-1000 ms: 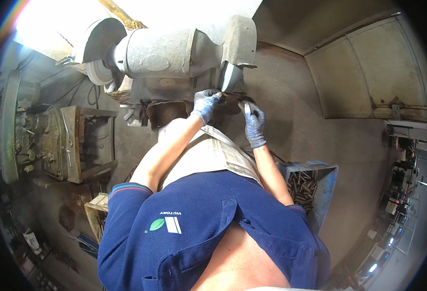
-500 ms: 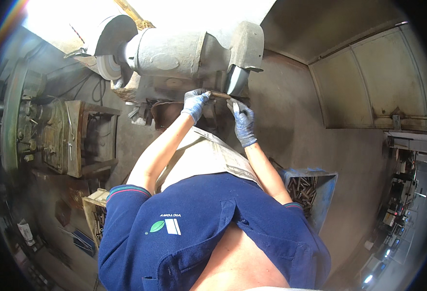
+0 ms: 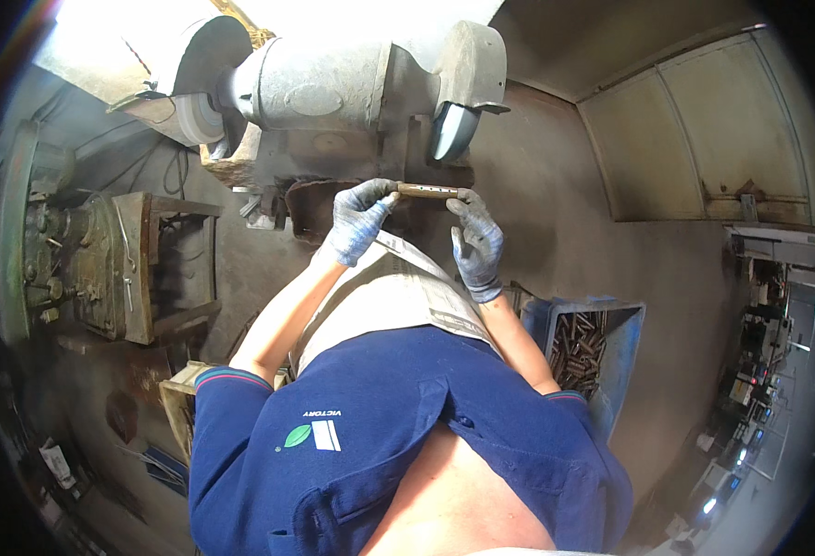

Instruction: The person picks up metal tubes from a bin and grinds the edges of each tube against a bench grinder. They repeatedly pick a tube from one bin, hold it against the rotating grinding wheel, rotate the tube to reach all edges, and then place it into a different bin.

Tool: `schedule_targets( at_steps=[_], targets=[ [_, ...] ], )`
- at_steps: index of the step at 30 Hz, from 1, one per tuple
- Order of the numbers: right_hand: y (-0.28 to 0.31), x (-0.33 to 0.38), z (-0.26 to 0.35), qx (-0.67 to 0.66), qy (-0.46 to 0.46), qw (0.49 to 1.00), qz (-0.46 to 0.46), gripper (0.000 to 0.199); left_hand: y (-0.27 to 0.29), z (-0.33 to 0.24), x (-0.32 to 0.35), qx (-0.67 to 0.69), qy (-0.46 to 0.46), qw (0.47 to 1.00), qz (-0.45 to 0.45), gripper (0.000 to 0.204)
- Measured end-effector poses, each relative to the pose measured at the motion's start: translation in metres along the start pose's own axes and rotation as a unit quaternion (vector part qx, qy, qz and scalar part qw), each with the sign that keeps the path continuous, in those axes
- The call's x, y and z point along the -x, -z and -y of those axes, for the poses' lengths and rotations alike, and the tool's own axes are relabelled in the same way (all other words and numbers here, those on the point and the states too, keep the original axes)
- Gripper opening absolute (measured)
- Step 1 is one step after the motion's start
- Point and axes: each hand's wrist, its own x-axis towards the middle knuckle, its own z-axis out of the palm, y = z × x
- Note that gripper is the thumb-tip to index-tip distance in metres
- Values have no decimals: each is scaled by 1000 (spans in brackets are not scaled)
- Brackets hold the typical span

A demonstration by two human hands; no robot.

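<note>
Between my two gloved hands is a slim brown metal rod (image 3: 428, 191), held level, with a row of small bright spots along its side. My left hand (image 3: 361, 221) pinches its left end. The fingertips of my right hand (image 3: 477, 236) close on the other end. Beyond the rod stands a grey bench grinder (image 3: 319, 88). Its right grinding wheel (image 3: 454, 132) shows below the guard, a short gap away from the rod. The left wheel (image 3: 199, 119) sits under the other guard.
A blue bin (image 3: 626, 347) of similar brown rods (image 3: 578, 347) stands by my right forearm. Another box (image 3: 177, 394) is at my left elbow. A green machine (image 3: 92, 264) stands at far left, metal cabinet panels (image 3: 704, 139) at far right. An apron (image 3: 384, 296) covers my lap.
Both hands have drawn the rod back from the right grinding wheel. The rod has turned so that its spotted side shows. The view has shifted slightly.
</note>
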Motion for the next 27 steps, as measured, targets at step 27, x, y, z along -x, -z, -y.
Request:
schedule_targets(
  at_steps=[27],
  targets=[
    [106, 164, -61, 302, -290, 888, -187, 24, 164, 252, 50, -220, 204, 935, 188, 18]
  ],
)
